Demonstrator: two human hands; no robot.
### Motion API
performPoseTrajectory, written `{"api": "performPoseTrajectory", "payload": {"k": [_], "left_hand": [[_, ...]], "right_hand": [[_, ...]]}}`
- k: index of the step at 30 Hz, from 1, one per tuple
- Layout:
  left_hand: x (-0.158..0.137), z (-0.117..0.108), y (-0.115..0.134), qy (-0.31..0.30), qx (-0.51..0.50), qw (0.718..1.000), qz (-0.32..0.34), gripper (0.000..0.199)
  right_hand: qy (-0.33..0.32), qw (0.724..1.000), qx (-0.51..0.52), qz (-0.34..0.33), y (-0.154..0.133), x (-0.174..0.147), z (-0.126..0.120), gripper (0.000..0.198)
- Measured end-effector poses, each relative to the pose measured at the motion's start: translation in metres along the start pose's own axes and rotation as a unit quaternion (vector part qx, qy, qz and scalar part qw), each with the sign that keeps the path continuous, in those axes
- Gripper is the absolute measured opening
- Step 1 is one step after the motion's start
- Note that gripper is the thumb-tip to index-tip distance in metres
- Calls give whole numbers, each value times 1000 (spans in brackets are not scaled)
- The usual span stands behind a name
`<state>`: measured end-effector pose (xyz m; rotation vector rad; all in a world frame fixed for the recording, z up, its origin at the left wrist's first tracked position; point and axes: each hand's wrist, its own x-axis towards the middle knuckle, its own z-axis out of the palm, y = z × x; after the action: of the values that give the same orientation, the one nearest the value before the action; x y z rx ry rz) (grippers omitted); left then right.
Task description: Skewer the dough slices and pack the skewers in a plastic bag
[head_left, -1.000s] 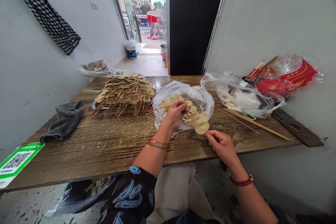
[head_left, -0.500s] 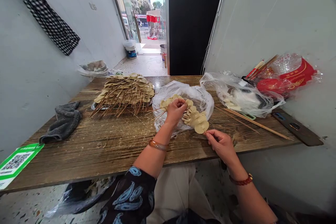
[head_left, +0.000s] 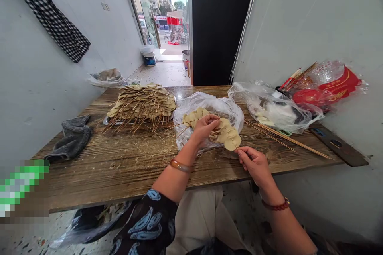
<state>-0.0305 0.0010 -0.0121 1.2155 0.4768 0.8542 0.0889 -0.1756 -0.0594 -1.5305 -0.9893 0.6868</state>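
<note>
My right hand (head_left: 254,163) pinches the near end of a thin wooden skewer threaded with thin, round, pale-yellow slices (head_left: 232,143). At the far end of that row, my left hand (head_left: 206,128) has thumb and fingers closed on the slices, partly hiding them. Both hands are just above a clear plastic bag (head_left: 209,101), spread on the wooden table with more loose slices in it. Two skewers with slices (head_left: 193,118) rest on the bag's left side, partly behind my left hand. Left of the bag lies a tall pile of filled skewers (head_left: 143,105), sticks pointing toward me.
Bare skewers (head_left: 287,139) lie right of the bag, near a second plastic bag (head_left: 275,107) and a phone (head_left: 338,145). A grey cloth (head_left: 70,139) lies at the left. The table's front edge (head_left: 125,200) runs just before my lap.
My left hand has moved slightly right along the skewer, nearer my right hand. The slices now sit closer together, and the skewer's near end has shifted slightly right.
</note>
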Motion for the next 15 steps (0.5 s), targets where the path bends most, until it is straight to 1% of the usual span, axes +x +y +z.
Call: {"api": "performPoseTrajectory", "payload": {"k": [2,4,6,8,10,15], "left_hand": [[-1,0,1,-5,-42,998,-35,34],[-3,1,1,-33,-64,995,-68,41],[-6,3,0,-67,-74,991,-89,43],[-7,5,0,-86,-83,988,-96,41],[-8,6,0,-85,-92,988,-94,39],[-6,4,2,-43,-105,990,-82,40]], "right_hand": [[-2,1000,9,-1,0,0,0,33],[-1,1000,15,-1,0,-1,0,33],[-2,1000,18,-2,-1,-1,0,33],[-2,1000,18,-4,-1,-1,1,33],[0,1000,8,-5,-1,-1,1,33],[0,999,-42,-16,-3,-1,5,34]]}}
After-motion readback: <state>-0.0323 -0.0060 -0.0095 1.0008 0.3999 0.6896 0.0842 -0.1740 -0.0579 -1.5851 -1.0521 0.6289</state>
